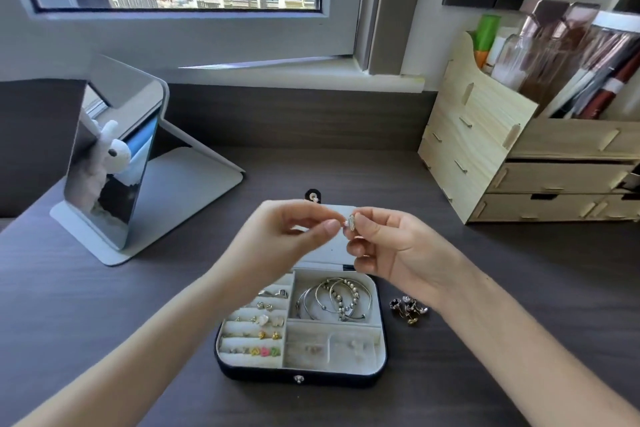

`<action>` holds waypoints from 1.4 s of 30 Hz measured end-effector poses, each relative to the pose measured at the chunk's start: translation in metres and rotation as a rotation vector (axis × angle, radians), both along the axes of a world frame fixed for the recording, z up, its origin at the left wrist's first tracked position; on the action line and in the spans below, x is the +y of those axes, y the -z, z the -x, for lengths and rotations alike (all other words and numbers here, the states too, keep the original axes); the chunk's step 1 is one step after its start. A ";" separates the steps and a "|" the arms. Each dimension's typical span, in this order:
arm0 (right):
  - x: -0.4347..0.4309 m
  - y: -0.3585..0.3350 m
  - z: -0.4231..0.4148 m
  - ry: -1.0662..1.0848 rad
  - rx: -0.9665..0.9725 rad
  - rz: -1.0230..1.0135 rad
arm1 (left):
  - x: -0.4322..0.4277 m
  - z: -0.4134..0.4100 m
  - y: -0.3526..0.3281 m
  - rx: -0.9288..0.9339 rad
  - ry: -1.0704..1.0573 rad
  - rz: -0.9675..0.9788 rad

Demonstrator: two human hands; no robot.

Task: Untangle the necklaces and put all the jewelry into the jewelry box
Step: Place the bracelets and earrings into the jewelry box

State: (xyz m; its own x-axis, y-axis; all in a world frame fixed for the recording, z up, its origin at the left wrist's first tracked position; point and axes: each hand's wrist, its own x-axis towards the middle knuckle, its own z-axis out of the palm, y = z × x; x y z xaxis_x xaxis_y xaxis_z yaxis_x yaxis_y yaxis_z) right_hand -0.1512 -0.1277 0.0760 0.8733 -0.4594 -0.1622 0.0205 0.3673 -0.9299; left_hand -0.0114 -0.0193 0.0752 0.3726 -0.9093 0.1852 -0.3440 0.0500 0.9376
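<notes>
A small silvery piece (351, 221), too small to tell whether it is a pendant or an earring, is held in the air above the open lid of the jewelry box (379, 340). The right hand (391, 250) pinches it between thumb and forefinger, with its other fingers curled under. The left hand (294, 236) meets it from the other side, its thumb and forefinger drawn together just beside the piece; whether they grip it or a fine chain cannot be told.

The box lies open on the dark desk (104, 322), directly below the hands, with its lid flat behind it. Its upper right compartment holds a cluster of bangles (334, 302), and the padded rows on the left carry rings and small earrings (266, 334).

Just beside the box, on the desk to its right, sits a little heap of loose jewelry (410, 310), near the right wrist.

A tilted mirror (114, 163) stands to the far left, and a wooden organizer (485, 149) to the far right.
</notes>
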 end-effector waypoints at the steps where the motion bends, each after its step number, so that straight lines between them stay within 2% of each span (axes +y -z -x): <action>1: 0.001 0.000 -0.003 -0.010 0.004 -0.018 | 0.001 0.002 0.001 0.051 -0.004 0.021; 5: 0.005 0.001 -0.011 -0.012 -0.030 -0.052 | 0.003 0.002 -0.001 0.190 -0.024 0.038; 9: 0.009 0.000 -0.009 0.015 -0.068 0.076 | 0.004 0.002 -0.004 0.297 0.050 -0.023; 14: 0.014 -0.004 -0.006 0.024 -0.088 0.271 | 0.003 0.004 -0.005 0.242 0.040 -0.065; 18: 0.013 -0.011 0.000 -0.081 -0.058 0.361 | 0.007 0.006 -0.007 0.207 0.093 -0.100; 23: 0.006 -0.014 0.003 -0.237 -0.057 0.277 | 0.013 0.008 -0.012 0.319 0.174 -0.152; 27: -0.004 -0.015 0.006 -0.406 -0.113 0.106 | 0.013 0.001 -0.012 0.406 0.151 -0.162; 30: -0.008 -0.017 0.007 -0.339 -0.121 0.105 | 0.015 -0.011 -0.011 0.466 0.102 -0.128; 32: -0.013 -0.013 0.002 -0.139 -0.051 0.259 | 0.015 -0.022 -0.007 0.455 -0.007 -0.110; 36: -0.031 0.004 -0.027 0.217 0.172 0.767 | 0.011 -0.044 0.005 0.384 -0.251 -0.110; 39: -0.042 0.017 -0.055 0.230 0.318 1.049 | 0.005 -0.057 0.019 0.277 -0.383 -0.132; 42: -0.048 0.025 -0.074 0.187 0.437 1.180 | -0.001 -0.065 0.027 0.209 -0.495 -0.155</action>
State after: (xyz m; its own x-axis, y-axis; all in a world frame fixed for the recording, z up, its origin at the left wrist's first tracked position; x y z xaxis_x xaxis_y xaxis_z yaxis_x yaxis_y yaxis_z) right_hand -0.0775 -0.1756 0.0514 0.7572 -0.6306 0.1704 -0.4076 -0.6599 -0.6311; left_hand 0.0535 -0.0204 0.0485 0.7767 -0.6270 -0.0605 -0.0976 -0.2147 0.9718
